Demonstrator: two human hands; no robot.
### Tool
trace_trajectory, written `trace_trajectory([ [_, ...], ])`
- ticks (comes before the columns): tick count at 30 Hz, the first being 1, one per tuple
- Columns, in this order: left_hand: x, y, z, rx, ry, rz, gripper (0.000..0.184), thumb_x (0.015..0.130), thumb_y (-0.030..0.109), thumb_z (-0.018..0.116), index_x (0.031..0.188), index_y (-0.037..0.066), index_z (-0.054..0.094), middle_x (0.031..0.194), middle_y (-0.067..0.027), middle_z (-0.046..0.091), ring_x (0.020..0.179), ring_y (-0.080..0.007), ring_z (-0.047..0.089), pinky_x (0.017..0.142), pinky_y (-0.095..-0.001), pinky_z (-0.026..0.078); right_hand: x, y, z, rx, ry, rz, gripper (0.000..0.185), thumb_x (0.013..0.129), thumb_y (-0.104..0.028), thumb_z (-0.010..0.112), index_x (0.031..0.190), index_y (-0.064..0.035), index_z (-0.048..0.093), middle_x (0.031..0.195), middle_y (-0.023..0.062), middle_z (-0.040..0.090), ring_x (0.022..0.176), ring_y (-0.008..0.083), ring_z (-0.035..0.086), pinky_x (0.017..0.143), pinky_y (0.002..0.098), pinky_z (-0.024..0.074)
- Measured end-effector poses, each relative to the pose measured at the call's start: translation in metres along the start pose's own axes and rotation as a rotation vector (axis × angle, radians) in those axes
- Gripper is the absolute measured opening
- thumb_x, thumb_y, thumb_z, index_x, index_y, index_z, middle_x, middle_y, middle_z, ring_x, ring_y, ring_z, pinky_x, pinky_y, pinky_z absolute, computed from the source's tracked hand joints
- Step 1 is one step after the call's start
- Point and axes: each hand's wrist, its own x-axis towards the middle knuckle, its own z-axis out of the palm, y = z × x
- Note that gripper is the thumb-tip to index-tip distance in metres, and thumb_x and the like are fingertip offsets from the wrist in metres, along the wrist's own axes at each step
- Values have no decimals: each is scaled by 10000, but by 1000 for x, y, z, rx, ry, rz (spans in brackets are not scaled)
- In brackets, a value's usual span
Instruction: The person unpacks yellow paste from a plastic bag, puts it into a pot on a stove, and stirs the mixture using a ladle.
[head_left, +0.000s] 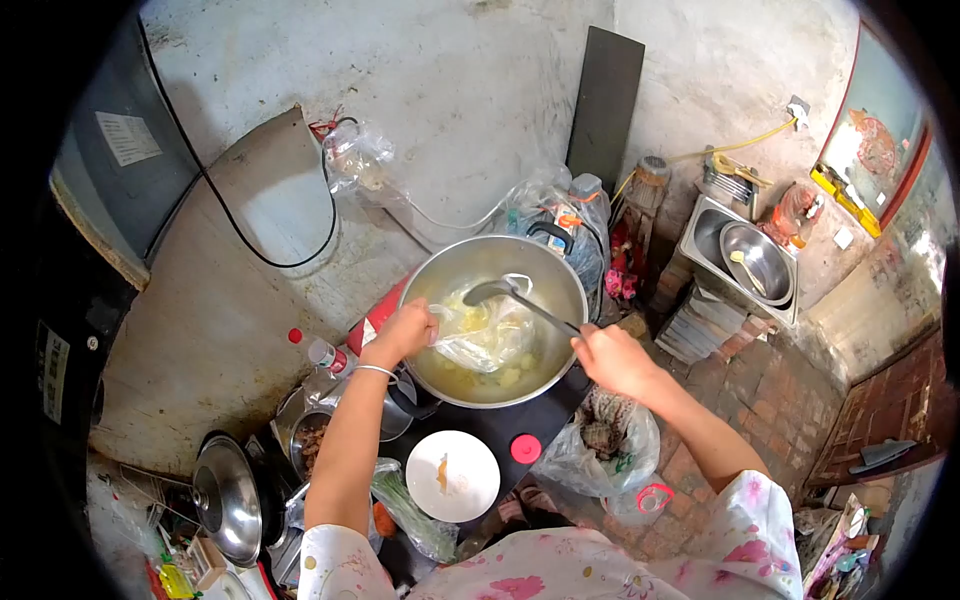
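A large metal pot holds pale yellowish liquid with chunks in it. My left hand grips the edge of a clear plastic bag that hangs open inside the pot. Over the pot's right rim, my right hand is closed around the handle of a metal ladle. The ladle's bowl is above the bag's mouth, near the middle of the pot. What lies inside the bag is hard to make out.
A white plate and a red lid lie in front of the pot. Bagged greens are beside the plate. A sink with a metal bowl stands back right, a lidded pan at left.
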Motion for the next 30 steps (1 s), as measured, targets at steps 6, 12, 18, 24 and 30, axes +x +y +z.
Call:
trace_trajectory([
  [6, 1, -4, 4, 28, 46, 20, 81, 627, 41, 574, 603, 90, 634, 768, -129, 530, 782, -284, 546, 706, -351, 440, -4, 12, 3, -9, -24, -44, 284, 862, -228, 448, 846, 41, 535, 680, 256, 576, 669, 432, 573, 634, 490, 472],
  [12, -6, -2, 7, 24, -1, 7, 42, 656, 67, 576, 643, 59, 616, 851, -177, 540, 804, -339, 556, 718, -398, 451, -26, -7, -28, -33, -96, -74, 291, 859, -224, 448, 839, 52, 539, 668, 253, 572, 680, 417, 578, 631, 488, 472],
  [18, -10, 13, 10, 27, -89, -37, 75, 653, 55, 572, 651, 80, 642, 862, -162, 551, 813, -330, 562, 723, -385, 455, -16, -1, -6, -4, -206, -99, 283, 838, -206, 469, 772, 58, 549, 708, 269, 564, 718, 410, 564, 672, 468, 446],
  [24, -21, 21, -5, -53, -116, -15, 98, 660, 50, 556, 655, 64, 654, 807, -157, 575, 797, -331, 565, 729, -373, 454, -15, 8, -55, 95, -246, -193, 293, 853, -211, 466, 763, 56, 546, 655, 246, 535, 631, 383, 544, 585, 427, 421],
  [30, -33, 42, -13, -105, -168, -19, 102, 669, 54, 558, 685, 44, 658, 830, -165, 583, 792, -321, 564, 728, -362, 453, -19, -8, -108, -12, -377, -301, 265, 833, -204, 480, 745, 37, 546, 632, 231, 516, 616, 365, 530, 567, 421, 395],
])
